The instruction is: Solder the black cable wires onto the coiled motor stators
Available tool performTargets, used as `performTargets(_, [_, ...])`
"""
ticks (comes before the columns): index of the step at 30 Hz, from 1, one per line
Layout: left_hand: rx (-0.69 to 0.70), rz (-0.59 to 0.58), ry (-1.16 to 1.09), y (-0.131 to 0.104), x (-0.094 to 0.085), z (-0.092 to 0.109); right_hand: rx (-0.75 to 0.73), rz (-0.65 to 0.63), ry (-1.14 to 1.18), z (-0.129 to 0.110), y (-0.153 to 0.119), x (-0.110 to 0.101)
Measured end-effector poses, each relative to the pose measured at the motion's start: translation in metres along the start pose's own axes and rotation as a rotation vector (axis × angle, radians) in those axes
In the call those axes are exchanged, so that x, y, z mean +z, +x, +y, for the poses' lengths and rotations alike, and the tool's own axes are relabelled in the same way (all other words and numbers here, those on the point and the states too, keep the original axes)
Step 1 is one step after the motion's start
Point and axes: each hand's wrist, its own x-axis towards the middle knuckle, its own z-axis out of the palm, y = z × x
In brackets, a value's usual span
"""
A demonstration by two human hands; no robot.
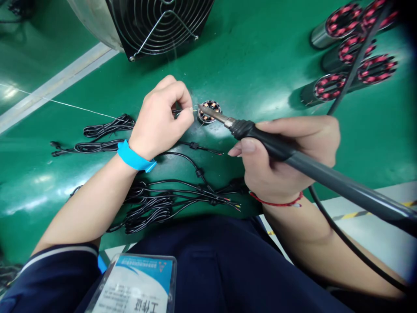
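My right hand is closed around the dark handle of a soldering iron, whose metal tip points left over the rim of a small round stator with copper windings. Just left of the stator, my left hand pinches a thin wire end between thumb and forefinger; a light-coloured tip shows beside the fingertips. A thin solder-like strand runs from the far left toward that hand. Whether iron and wire touch is too small to tell.
A black fan stands at the top. Several stators with red windings stand upper right. Coiled black cables lie near my body, others left of my left wrist. The iron's cord loops past my right forearm.
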Motion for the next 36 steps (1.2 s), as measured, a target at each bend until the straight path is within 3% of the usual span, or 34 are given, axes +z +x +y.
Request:
performTargets(7, [-0.027, -0.032, -0.018, 0.0, -0.001, 0.001, -0.03, -0.025, -0.052, -0.009, 0.009, 0.0])
performTargets(14, [-0.006, -0.034, -0.028, -0.001, -0.001, 0.002, -0.07, -0.271, -0.133, -0.027, 0.035, -0.007])
performTargets(20, [0.01, -0.013, -0.016, 0.0, -0.002, 0.002, 0.106, -0.398, -0.06, -0.028, 0.056, 0.001])
performTargets(24, [-0.007, -0.014, 0.011, 0.0, -0.001, 0.002, 0.124, -0.487, -0.03, -0.02, 0.059, 0.015])
performTargets(30, [-0.01, -0.015, 0.026, 0.0, 0.0, 0.0, 0.106, -0.408, -0.01, -0.001, 0.046, 0.038])
performTargets(36, [-0.007, 0.003, 0.024, -0.001, 0.0, 0.0, 0.067, -0.389, -0.034, 0.007, 0.044, 0.047])
